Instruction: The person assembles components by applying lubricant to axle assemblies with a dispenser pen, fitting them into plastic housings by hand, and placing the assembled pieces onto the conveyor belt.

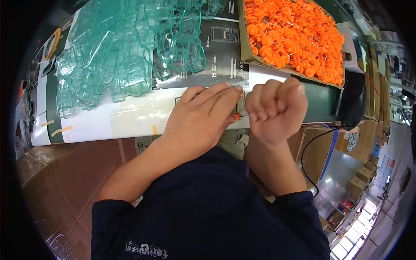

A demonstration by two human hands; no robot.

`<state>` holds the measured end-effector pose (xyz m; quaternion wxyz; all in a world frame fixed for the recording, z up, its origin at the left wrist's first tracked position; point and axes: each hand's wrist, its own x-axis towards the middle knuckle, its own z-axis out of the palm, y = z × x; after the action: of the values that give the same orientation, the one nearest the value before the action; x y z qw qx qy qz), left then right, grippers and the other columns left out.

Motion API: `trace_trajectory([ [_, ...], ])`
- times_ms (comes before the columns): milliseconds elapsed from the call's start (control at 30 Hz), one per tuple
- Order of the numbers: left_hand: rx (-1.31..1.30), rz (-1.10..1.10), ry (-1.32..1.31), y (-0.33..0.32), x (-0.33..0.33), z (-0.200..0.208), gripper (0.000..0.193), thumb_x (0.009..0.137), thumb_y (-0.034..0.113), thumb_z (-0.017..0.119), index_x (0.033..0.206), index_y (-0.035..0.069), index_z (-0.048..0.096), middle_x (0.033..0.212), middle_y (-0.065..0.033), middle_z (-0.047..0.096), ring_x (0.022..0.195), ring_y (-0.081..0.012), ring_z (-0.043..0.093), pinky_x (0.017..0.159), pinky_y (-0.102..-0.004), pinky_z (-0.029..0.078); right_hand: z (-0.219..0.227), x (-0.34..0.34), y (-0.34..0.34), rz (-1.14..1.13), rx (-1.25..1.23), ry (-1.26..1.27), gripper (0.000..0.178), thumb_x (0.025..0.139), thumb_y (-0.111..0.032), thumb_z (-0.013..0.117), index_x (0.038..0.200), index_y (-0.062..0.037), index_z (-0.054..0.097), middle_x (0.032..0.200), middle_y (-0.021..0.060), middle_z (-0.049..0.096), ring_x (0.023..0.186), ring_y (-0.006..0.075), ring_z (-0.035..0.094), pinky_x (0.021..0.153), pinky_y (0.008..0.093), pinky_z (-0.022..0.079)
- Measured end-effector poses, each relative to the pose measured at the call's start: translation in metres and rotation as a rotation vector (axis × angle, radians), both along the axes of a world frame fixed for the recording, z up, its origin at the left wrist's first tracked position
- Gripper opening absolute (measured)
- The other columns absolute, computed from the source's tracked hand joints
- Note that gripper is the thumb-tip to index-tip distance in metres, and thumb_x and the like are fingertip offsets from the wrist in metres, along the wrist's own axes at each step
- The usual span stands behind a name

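Our worktop [89,125] stretches from nine to three o'clock. At eleven lies a heap of clear green shells [102,56], and at one stands an open box [245,50] full of orange knobs [299,37]; we judge both are set there for easy reach, beyond the near edge where we handle things. At twelve, close to our body, our left hand [201,115] lies over a clear piece [177,99], probably to steady it; its fingers are bent and close together, but we cannot tell whether they clamp anything. Our right hand [276,108], on its three-o'clock side, has the fingers curled together, perhaps for firmness; whether something sits inside is hidden. The clear piece is mostly covered by the left hand, with only a thin outline showing. Between the hands sits an orange bit [236,116], small, bright and partly hidden.
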<state>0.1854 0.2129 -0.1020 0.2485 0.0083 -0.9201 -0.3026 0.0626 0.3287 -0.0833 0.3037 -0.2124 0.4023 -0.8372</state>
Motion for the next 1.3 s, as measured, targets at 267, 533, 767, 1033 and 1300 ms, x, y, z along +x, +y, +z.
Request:
trace_trajectory([
  [267, -0.134, -0.01, -0.168, -0.006, 0.004, 0.021, 0.041, 0.086, 0.012, 0.063, 0.124, 0.0, 0.053, 0.118, -0.0144, 0.06, 0.107, -0.029, 0.058, 0.094, -0.0364, 0.043, -0.001, -0.041, 0.036, 0.045, -0.269, -0.266, 0.038, 0.109, -0.033, 0.042, 0.077, -0.0143, 0.051, 0.058, -0.0034, 0.046, 0.048, 0.0104, 0.042, 0.042, 0.0274, 0.038],
  [533, -0.25, 0.112, -0.063, -0.115, -0.115, 0.084, 0.024, 0.075, 0.003, 0.061, 0.099, -0.002, 0.065, 0.086, -0.0235, 0.071, 0.076, -0.044, 0.066, 0.072, -0.0484, 0.056, -0.034, -0.05, 0.077, 0.066, -0.417, -0.505, 0.039, 0.109, -0.033, 0.041, 0.079, -0.0124, 0.053, 0.061, -0.0009, 0.05, 0.05, 0.0121, 0.046, 0.044, 0.029, 0.04],
  [767, -0.594, 0.393, -0.221, -0.218, -0.206, 0.075, 0.032, 0.078, 0.007, 0.063, 0.109, 0.0, 0.064, 0.105, -0.0193, 0.072, 0.092, -0.0385, 0.071, 0.076, -0.0486, 0.057, -0.041, -0.046, 0.081, 0.087, -0.504, -0.52, 0.039, 0.11, -0.035, 0.04, 0.08, -0.0128, 0.052, 0.061, -0.0006, 0.051, 0.05, 0.0121, 0.046, 0.045, 0.029, 0.041],
  [1033, -0.469, 0.336, -0.684, -0.137, -0.203, 0.078, 0.035, 0.084, 0.011, 0.058, 0.118, 0.002, 0.062, 0.117, -0.0184, 0.069, 0.101, -0.0392, 0.069, 0.085, -0.0463, 0.057, -0.041, -0.049, 0.076, 0.129, -0.449, -0.48, 0.04, 0.111, -0.037, 0.038, 0.08, -0.0137, 0.05, 0.061, -0.0014, 0.05, 0.051, 0.011, 0.046, 0.045, 0.0287, 0.042],
  [1300, -0.386, 0.468, -0.292, -0.13, -0.176, 0.092, 0.027, 0.086, 0.013, 0.057, 0.109, 0.002, 0.066, 0.105, -0.0164, 0.073, 0.09, -0.0379, 0.07, 0.079, -0.0465, 0.056, -0.038, -0.043, 0.073, 0.109, -0.421, -0.447, 0.041, 0.111, -0.037, 0.037, 0.079, -0.0142, 0.049, 0.061, -0.0022, 0.05, 0.05, 0.0108, 0.046, 0.044, 0.0278, 0.041],
])
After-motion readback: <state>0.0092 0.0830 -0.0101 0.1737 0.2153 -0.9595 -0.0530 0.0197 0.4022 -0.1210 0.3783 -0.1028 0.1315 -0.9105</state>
